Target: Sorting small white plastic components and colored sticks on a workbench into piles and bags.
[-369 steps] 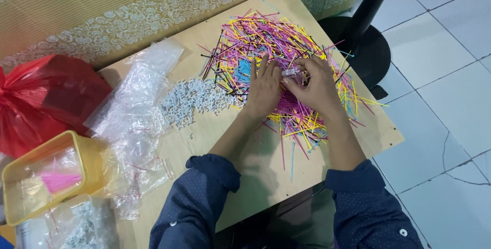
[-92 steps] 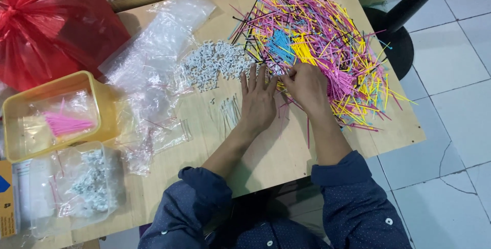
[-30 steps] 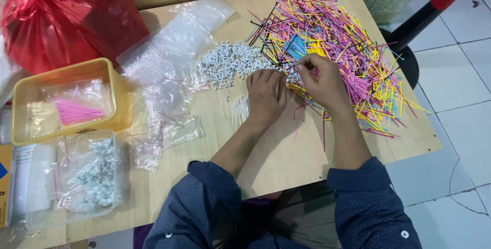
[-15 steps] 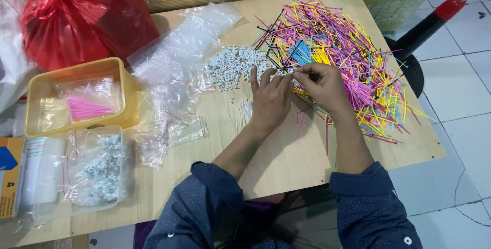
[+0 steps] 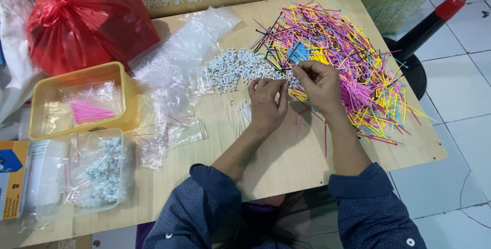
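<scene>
A big heap of thin plastic ties (image 5: 353,59) in pink, yellow, blue and black covers the far right of the wooden table (image 5: 307,152). A pile of small white clips (image 5: 230,70) lies just left of it. My right hand (image 5: 318,84) pinches a thin tie at the heap's near edge. My left hand (image 5: 267,104) is curled beside it, fingertips near the right hand's; what it holds is hidden. A few white pieces (image 5: 243,116) lie on the table by my left wrist.
Crumpled clear plastic bags (image 5: 174,80) spread across the table's middle. A yellow tray (image 5: 76,100) with pink ties stands at the left, a bag of white clips (image 5: 99,172) in front of it, a red bag (image 5: 89,24) behind. A red-handled pole (image 5: 434,21) leans at the right.
The view has shifted, so the table sits more to the right and lower in frame. Both hands stay together at the heap's near edge, fingers working slightly.
</scene>
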